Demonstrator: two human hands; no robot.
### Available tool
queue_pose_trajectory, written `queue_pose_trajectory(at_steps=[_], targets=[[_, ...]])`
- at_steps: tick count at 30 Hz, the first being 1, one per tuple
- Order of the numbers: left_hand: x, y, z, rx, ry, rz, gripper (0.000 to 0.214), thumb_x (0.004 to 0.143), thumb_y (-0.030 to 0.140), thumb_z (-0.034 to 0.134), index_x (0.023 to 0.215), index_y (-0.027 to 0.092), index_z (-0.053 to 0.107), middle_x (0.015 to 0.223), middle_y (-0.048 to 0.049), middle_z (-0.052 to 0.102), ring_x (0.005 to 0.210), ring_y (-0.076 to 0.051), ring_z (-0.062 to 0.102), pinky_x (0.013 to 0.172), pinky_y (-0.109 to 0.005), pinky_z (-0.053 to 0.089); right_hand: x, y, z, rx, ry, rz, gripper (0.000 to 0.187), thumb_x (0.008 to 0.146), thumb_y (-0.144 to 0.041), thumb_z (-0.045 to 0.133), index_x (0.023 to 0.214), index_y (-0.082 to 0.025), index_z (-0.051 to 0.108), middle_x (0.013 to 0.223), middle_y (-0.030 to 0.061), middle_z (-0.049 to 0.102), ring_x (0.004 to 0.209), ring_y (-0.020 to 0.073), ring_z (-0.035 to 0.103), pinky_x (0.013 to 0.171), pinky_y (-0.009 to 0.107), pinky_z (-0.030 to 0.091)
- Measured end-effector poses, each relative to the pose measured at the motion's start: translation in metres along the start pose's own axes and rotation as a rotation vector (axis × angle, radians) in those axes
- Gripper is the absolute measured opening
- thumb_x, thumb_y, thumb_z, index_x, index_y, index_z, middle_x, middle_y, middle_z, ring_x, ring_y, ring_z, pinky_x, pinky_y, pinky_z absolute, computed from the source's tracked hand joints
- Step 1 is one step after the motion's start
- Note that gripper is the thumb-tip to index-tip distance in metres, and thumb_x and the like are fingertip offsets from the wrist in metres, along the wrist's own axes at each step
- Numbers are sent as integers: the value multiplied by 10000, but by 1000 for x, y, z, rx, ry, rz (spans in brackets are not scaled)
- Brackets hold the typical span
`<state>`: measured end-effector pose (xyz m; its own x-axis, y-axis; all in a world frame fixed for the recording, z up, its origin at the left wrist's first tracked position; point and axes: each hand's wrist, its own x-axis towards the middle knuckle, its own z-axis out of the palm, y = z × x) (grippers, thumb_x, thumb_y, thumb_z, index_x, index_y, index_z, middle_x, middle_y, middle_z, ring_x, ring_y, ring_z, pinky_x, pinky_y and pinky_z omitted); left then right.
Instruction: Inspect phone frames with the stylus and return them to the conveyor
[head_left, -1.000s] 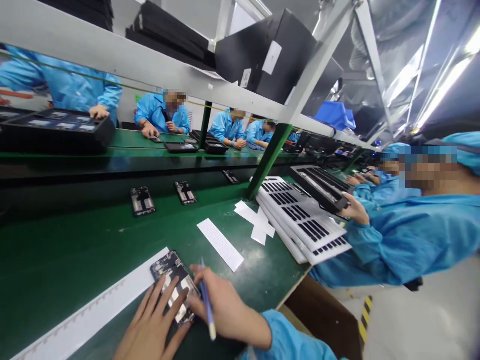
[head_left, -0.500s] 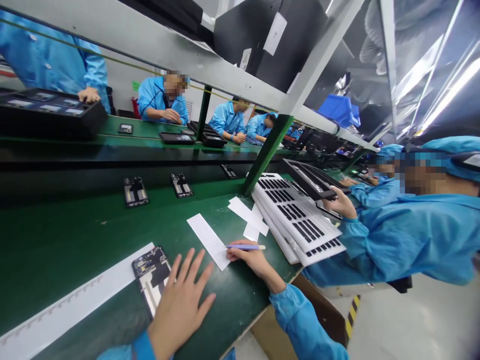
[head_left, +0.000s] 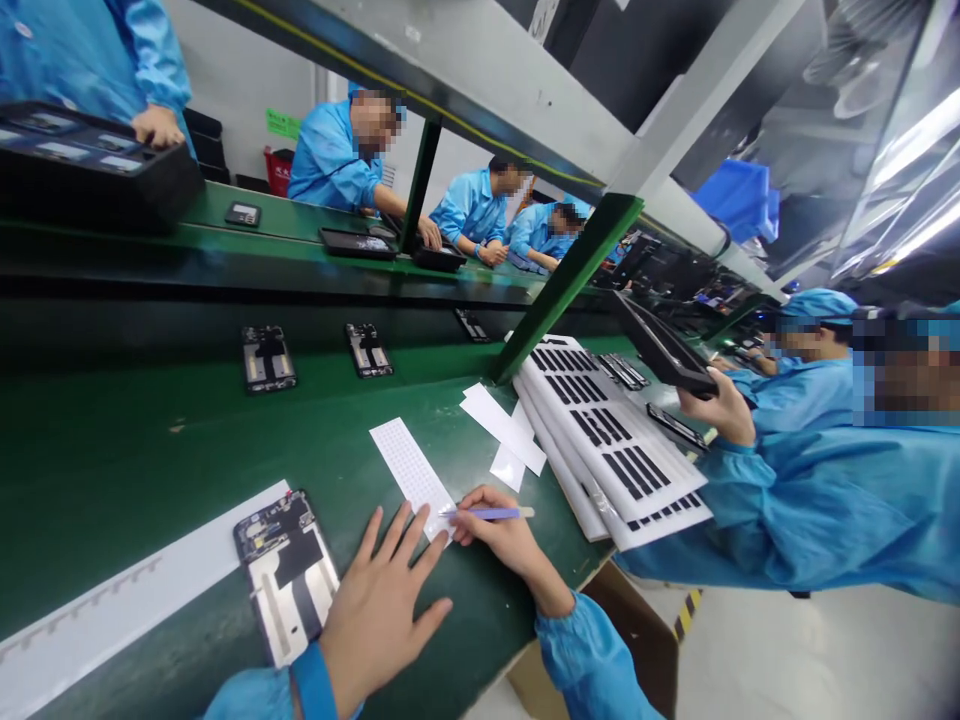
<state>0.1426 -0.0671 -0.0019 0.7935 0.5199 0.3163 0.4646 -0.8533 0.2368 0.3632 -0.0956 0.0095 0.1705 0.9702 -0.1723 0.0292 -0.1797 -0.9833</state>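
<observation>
My right hand (head_left: 499,540) pinches a pair of purple tweezers (head_left: 491,514), whose tip is over the lower end of a white sheet of small stickers (head_left: 411,470). Spread flat, my left hand (head_left: 390,610) has its fingertips at the near edge of that sheet. Left of this hand lies an opened phone (head_left: 289,570), its inner side up, with circuit parts at the top end and bare metal below. It partly covers a long white paper strip (head_left: 135,590) with printed marks. Whether the tweezers hold a sticker is too small to tell.
Opened phones (head_left: 268,358) sit farther back on the green bench. White paper pieces (head_left: 501,425) lie near a stack of white sheets (head_left: 600,420) with black strips. At right a co-worker's hand (head_left: 724,405) holds a black tray (head_left: 664,350). A green post (head_left: 566,290) rises behind.
My left hand has moved right, to the sticker sheet, uncovering more of the phone. My right hand and the tweezers have shifted slightly down. The view has turned a little.
</observation>
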Motion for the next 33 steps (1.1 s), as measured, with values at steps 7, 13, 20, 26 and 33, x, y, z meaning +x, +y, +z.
queue_pose_trajectory(at_steps=[7, 13, 20, 26, 33], targets=[[1, 1, 1, -14, -31, -7, 593, 936, 573, 405, 1464, 307, 375, 1561, -70, 307, 1420, -329, 289, 1144, -580, 175, 2, 3, -2, -31, 37, 24, 383, 728, -505, 777, 752, -148, 641, 655, 52, 714, 540, 155, 678, 520, 238, 540], [0, 1, 2, -21, -22, -9, 591, 942, 564, 397, 1471, 303, 362, 1564, -70, 299, 1425, -334, 275, 1146, -586, 166, 1, 4, -2, -42, 26, 22, 373, 731, -499, 780, 755, -158, 631, 660, 44, 713, 555, 157, 681, 536, 243, 546], [1, 2, 2, -22, 1, -10, 577, 931, 560, 426, 1449, 309, 401, 1550, -74, 330, 1413, -329, 304, 1148, -575, 168, 2, 4, -2, -66, 9, -12, 330, 748, -477, 767, 761, -172, 643, 682, 41, 715, 566, 160, 673, 549, 261, 550], [-1, 1, 3, -35, 16, -10, 581, 922, 559, 447, 1443, 303, 416, 1550, -64, 332, 1408, -328, 312, 1163, -564, 146, 1, 1, 0, -38, 8, 4, 352, 729, -470, 782, 901, -180, 681, 691, 34, 723, 577, 171, 678, 575, 286, 561], [4, 4, -3, -47, -23, -11, 574, 924, 544, 458, 1441, 299, 411, 1553, -83, 322, 1407, -339, 315, 1139, -592, 196, -1, 2, -5, 31, 54, 14, 366, 688, -493, 815, 807, -169, 695, 666, 59, 727, 595, 200, 697, 626, 333, 593]])
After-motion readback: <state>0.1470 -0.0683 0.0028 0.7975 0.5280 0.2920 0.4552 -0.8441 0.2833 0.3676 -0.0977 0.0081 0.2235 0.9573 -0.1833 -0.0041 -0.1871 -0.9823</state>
